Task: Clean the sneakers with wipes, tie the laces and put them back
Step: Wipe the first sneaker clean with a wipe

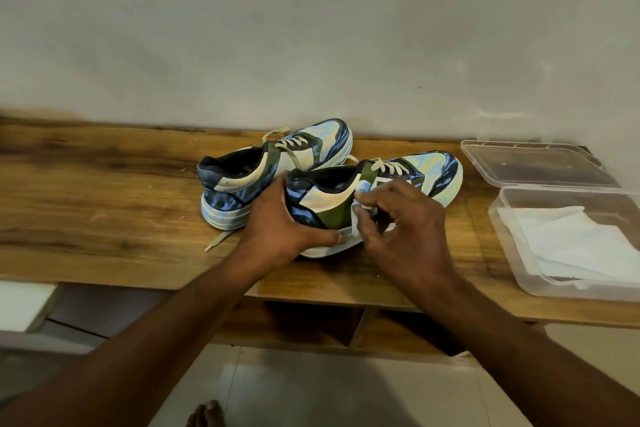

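Two sneakers sit side by side on the wooden worktop, toes pointing right and toward the pale wall. The near sneaker — blue-patterned, with an olive panel and cream laces — is the one being handled. The left hand grips its heel, fingers wrapped around the back and the thumb lying along the white sole edge. The right hand pinches a crumpled white wipe and presses it against the sneaker's side, on the olive panel just below the collar; the fingers are curled over the wipe, though most of it is hidden under the hand, so how much is bunched there is hard to say.

The far sneaker stands just behind and to the left, touching or nearly touching the near one, its heel toward the left. Its laces are loose — one end trails up over the tongue, and another lace end lies on the wood in front of the sole.

At the right end of the worktop is a clear plastic box holding a stack of white wipes. Its clear lid lies just behind it, beside the wall.

Below the worktop's front edge an open shelf compartment shows, and lower still the light floor, where some toes peek in at the bottom edge
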Motion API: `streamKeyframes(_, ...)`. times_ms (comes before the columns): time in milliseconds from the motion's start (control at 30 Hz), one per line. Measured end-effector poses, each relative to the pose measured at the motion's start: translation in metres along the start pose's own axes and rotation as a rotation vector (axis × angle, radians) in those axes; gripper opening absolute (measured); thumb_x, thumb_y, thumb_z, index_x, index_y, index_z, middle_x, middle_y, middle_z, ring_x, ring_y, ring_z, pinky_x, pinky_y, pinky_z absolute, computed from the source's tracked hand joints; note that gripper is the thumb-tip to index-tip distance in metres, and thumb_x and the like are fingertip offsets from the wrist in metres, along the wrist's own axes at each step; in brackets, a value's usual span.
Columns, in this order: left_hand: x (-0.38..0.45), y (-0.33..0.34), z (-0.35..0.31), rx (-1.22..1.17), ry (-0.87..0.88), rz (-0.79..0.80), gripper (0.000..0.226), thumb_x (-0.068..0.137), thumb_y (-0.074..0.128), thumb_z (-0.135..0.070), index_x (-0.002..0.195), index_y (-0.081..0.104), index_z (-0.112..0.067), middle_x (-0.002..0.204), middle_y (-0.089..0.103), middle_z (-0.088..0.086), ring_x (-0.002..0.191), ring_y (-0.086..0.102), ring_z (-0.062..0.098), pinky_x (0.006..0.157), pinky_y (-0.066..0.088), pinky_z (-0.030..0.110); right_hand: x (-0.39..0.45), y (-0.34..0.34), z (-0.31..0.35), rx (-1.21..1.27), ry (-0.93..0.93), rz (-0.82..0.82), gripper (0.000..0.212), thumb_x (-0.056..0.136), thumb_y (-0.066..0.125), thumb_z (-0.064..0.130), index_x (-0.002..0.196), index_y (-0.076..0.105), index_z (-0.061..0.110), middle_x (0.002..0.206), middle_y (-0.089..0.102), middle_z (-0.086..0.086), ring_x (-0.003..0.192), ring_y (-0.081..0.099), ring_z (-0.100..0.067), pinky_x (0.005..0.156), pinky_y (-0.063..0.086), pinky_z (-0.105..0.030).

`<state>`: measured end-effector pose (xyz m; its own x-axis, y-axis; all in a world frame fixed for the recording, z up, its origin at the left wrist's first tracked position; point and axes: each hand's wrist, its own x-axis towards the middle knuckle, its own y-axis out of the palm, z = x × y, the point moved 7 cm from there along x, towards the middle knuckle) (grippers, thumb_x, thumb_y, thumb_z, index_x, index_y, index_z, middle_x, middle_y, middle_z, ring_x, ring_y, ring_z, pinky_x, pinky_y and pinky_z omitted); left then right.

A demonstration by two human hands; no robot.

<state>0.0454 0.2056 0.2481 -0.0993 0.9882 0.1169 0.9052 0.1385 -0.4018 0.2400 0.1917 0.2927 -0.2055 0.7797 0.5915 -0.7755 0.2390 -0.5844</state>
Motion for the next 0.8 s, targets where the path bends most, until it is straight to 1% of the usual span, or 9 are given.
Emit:
streamKeyframes(100,0.002,-0.001,0.0,-0.009,0.003,0.0,0.095,0.045,0.107,-0.03,0.129,0.063,-0.026,0.121,0.074,-0.014,0.111,0.069,0.002,0.098,0.059,0.039,0.006,-0.01,-0.011,-0.022,0.027,0.02,0.021,0.081,0.083,0.005,0.101,0.08,0.01,0.093,0.071,0.0,0.077,0.065,-0.008,0.069,0.057,-0.023)
streamKeyframes(200,0.002,0.0,0.0,-0.003,0.003,0.0,0.096,0.045,0.107,-0.03,0.129,0.062,-0.026,0.122,0.073,-0.015,0.112,0.069,0.001,0.099,0.059,0.037,0.014,-0.029,-0.04,-0.038,0.132,-0.083,0.018,0.082,0.081,0.007,0.099,0.08,0.012,0.09,0.071,0.001,0.075,0.066,-0.01,0.071,0.06,-0.037)
streamKeyframes(267,0.003,0.0,0.002,0.005,-0.003,-0.002,0.097,0.043,0.107,-0.034,0.129,0.062,-0.028,0.122,0.073,-0.014,0.112,0.069,0.002,0.098,0.059,0.039,0.013,-0.031,-0.045,-0.044,0.16,-0.116,0.017,0.083,0.08,0.008,0.099,0.08,0.012,0.089,0.072,0.001,0.074,0.066,-0.011,0.07,0.06,-0.04)
streamKeyframes(367,0.004,0.002,0.002,0.031,0.005,0.002,0.097,0.043,0.106,-0.038,0.128,0.061,-0.029,0.121,0.072,-0.015,0.111,0.069,0.002,0.097,0.06,0.038,0.004,-0.015,-0.023,-0.008,0.097,-0.084,0.017,0.084,0.08,0.006,0.1,0.079,0.01,0.093,0.073,-0.001,0.076,0.067,-0.01,0.069,0.061,-0.035)
streamKeyframes(467,0.003,0.002,0.001,0.032,0.012,0.009,0.091,0.047,0.106,-0.025,0.127,0.062,-0.027,0.118,0.074,-0.015,0.108,0.069,-0.001,0.095,0.06,0.035,-0.004,0.001,-0.002,0.012,-0.001,-0.006,0.014,0.085,0.081,0.005,0.099,0.078,0.007,0.092,0.072,-0.003,0.078,0.067,-0.014,0.069,0.059,-0.034)
streamKeyframes(533,0.004,0.001,0.002,0.031,0.016,0.01,0.089,0.048,0.106,-0.024,0.126,0.062,-0.027,0.118,0.074,-0.015,0.108,0.07,0.0,0.095,0.06,0.037,0.0,-0.002,-0.005,-0.004,-0.022,0.018,0.016,0.082,0.082,0.004,0.097,0.079,0.007,0.091,0.072,-0.002,0.077,0.065,-0.011,0.068,0.058,-0.029)
streamKeyframes(600,0.005,0.001,0.002,0.029,0.023,0.005,0.091,0.046,0.107,-0.029,0.126,0.062,-0.029,0.119,0.074,-0.015,0.11,0.07,0.002,0.096,0.06,0.04,0.006,-0.014,-0.022,-0.011,0.034,-0.035,0.016,0.081,0.082,0.004,0.095,0.079,0.01,0.09,0.072,0.001,0.076,0.065,-0.009,0.068,0.058,-0.03)
streamKeyframes(700,0.005,0.002,0.004,0.03,0.023,-0.002,0.095,0.044,0.106,-0.036,0.128,0.061,-0.03,0.12,0.073,-0.016,0.111,0.069,0.003,0.097,0.059,0.041,0.013,-0.028,-0.048,0.003,0.154,-0.13,0.014,0.084,0.08,0.007,0.097,0.079,0.012,0.089,0.072,0.003,0.076,0.067,-0.008,0.069,0.059,-0.037)
streamKeyframes(800,0.005,0.004,0.003,0.029,0.03,-0.002,0.097,0.043,0.106,-0.039,0.128,0.061,-0.03,0.121,0.073,-0.016,0.112,0.069,0.003,0.097,0.059,0.042,0.008,-0.022,-0.038,0.025,0.124,-0.143,0.015,0.084,0.081,0.006,0.098,0.08,0.011,0.091,0.072,0.002,0.076,0.067,-0.008,0.068,0.059,-0.034)
